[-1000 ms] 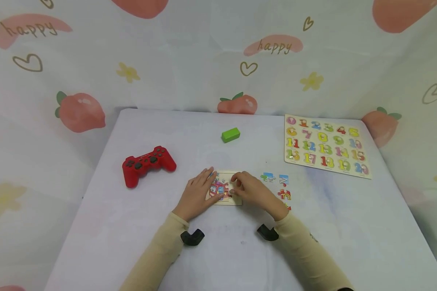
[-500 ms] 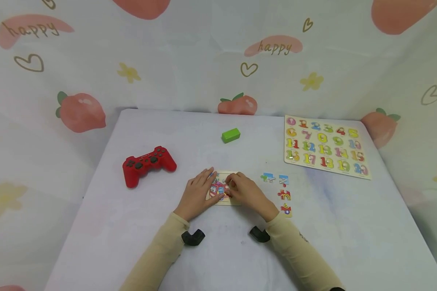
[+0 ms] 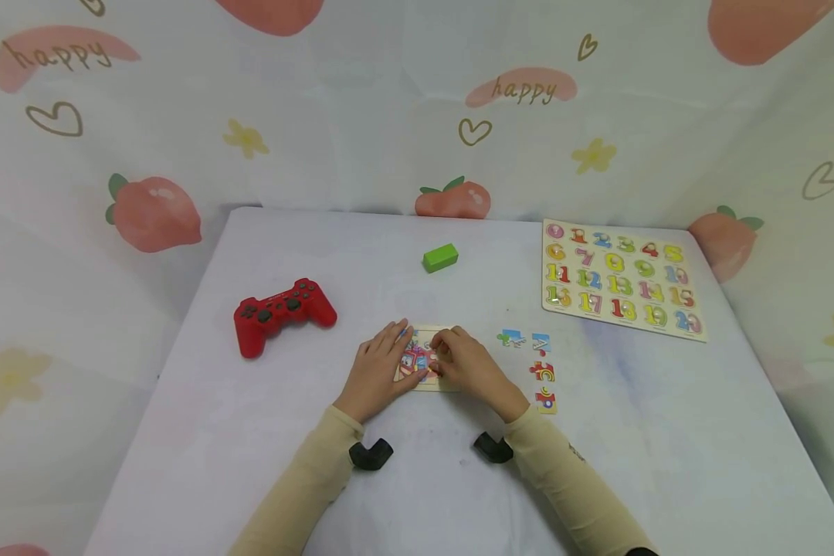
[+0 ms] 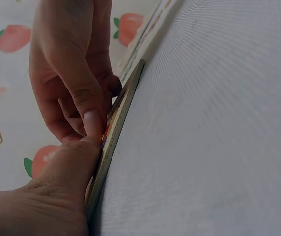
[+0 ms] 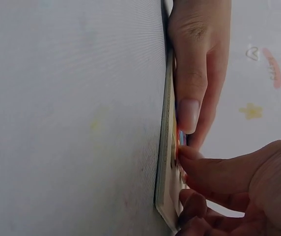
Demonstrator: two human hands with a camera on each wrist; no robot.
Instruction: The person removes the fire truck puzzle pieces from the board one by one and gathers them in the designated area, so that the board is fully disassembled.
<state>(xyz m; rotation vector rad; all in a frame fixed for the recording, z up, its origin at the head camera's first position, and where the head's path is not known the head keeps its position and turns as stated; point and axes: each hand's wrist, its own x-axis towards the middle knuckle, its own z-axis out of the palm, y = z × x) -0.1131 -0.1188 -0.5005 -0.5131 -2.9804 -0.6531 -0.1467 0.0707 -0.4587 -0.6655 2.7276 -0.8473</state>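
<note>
A small wooden jigsaw tray (image 3: 431, 388) with a colourful, partly assembled picture lies at the table's middle. My left hand (image 3: 375, 371) rests over its left side, fingers spread and straight, thumb along the lower part. With thumb and curled fingers, my right hand (image 3: 474, 371) pinches a puzzle piece down at the tray's right half; the hand mostly hides that piece. In the right wrist view, the right thumb tip sits close to the left thumb, right at the tray (image 5: 166, 191). Several loose puzzle pieces (image 3: 544, 372) lie right of the right hand.
A red game controller (image 3: 285, 313) lies to the left. Beyond the tray is a green block (image 3: 441, 258). A wooden number board (image 3: 622, 279) occupies the back right of the white-covered table (image 3: 667, 448). A peach-printed cloth (image 3: 347, 100) hangs behind.
My right hand has shifted slightly left and settled further over the tray, uncovering the nearest loose piece. For the last half second both hands have stayed almost still.
</note>
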